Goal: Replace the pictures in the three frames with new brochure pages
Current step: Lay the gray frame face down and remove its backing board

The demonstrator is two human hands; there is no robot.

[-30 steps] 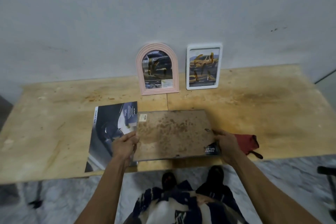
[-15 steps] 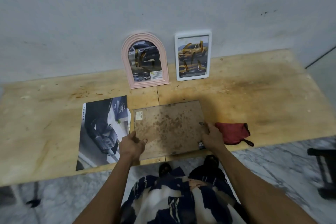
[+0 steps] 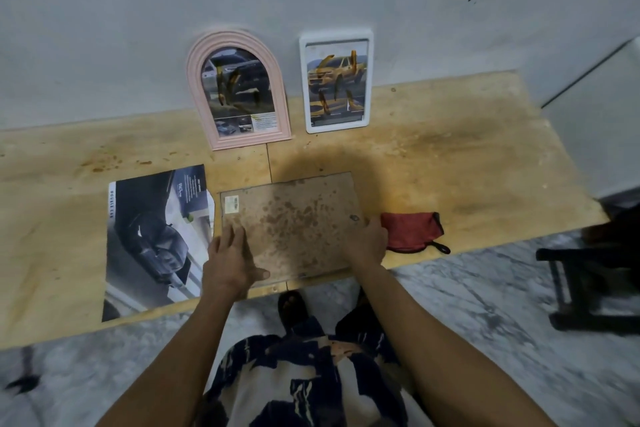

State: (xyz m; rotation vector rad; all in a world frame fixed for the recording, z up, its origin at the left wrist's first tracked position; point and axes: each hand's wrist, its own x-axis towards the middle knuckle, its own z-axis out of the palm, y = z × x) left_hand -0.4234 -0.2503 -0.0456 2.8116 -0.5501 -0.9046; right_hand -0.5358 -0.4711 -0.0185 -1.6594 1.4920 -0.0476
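A third frame lies face down on the wooden table, showing its stained brown backing board. My left hand rests flat on the board's near left corner, fingers spread. The right edge of the board is gripped by my right hand. A dark car brochure lies flat to the left of the board. At the back, a pink arched frame and a white rectangular frame lean against the wall, each with a car picture inside.
A red cloth pouch lies just right of my right hand near the table's front edge. A dark stool stands on the marble floor at the right. The grey wall closes the back of the table.
My left hand has moved from the board's left edge onto its top, now lying flat. The right hand keeps its hold on the right edge. The camera has tilted down.
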